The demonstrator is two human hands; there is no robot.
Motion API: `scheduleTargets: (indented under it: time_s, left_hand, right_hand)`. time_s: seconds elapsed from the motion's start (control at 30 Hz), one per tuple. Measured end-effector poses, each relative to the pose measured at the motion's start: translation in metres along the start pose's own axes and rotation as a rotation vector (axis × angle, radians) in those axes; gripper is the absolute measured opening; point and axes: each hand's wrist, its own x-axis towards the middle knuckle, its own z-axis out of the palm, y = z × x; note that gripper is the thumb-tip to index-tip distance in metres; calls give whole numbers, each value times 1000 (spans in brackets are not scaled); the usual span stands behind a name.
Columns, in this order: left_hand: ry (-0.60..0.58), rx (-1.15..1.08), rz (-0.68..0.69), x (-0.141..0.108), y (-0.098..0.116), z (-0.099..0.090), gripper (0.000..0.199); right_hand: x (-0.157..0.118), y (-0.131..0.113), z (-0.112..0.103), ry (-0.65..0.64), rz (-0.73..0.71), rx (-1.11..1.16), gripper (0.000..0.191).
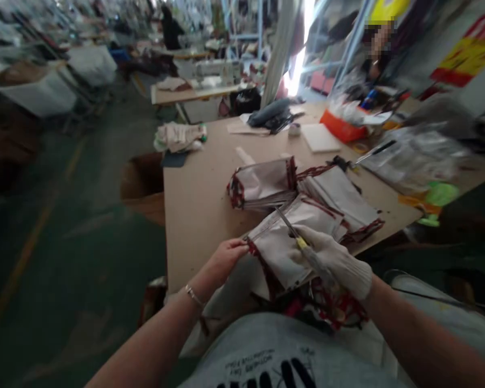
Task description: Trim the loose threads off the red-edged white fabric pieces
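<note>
One pale fabric stack [278,260], corner pinched in left hand [225,260], gloved right hand [340,262] gripping yellow-banded tool [302,243] over it

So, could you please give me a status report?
Left hand pinching edge of pale fabric; gloved right hand holding yellow-marked tool over it; two more fabric stacks close by.

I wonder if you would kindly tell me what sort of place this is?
Probably a sewing workshop: what looks like a sewing machine stands in the background, and stacks of pale, red-edged fabric pieces lie on the near worktable.
</note>
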Motion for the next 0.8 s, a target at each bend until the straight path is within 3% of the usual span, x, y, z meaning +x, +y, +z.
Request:
scheduleTargets:
  time_s: [0.1,0.17,0.37,0.6,0.8]
  left_hand:
    - [-24,-129,-33,7,-10,-4,20]
    - [-32,-161,-26,7,-11,-3,18]
    - [-9,-179,-2,6,-9,-4,14]
    - [4,-123,12,12,-11,-9,15]
    - [-18,-114,13,14,-8,-9,18]
  right_hand:
    - [-15,6,26,-260,149,111,37]
    - [-21,16,40,-322,199,103,36]
    - [-16,43,56,-361,226,140,40]
    - [-6,28,51,-392,284,76,37]
    - [-3,25,53,-376,239,87,35]
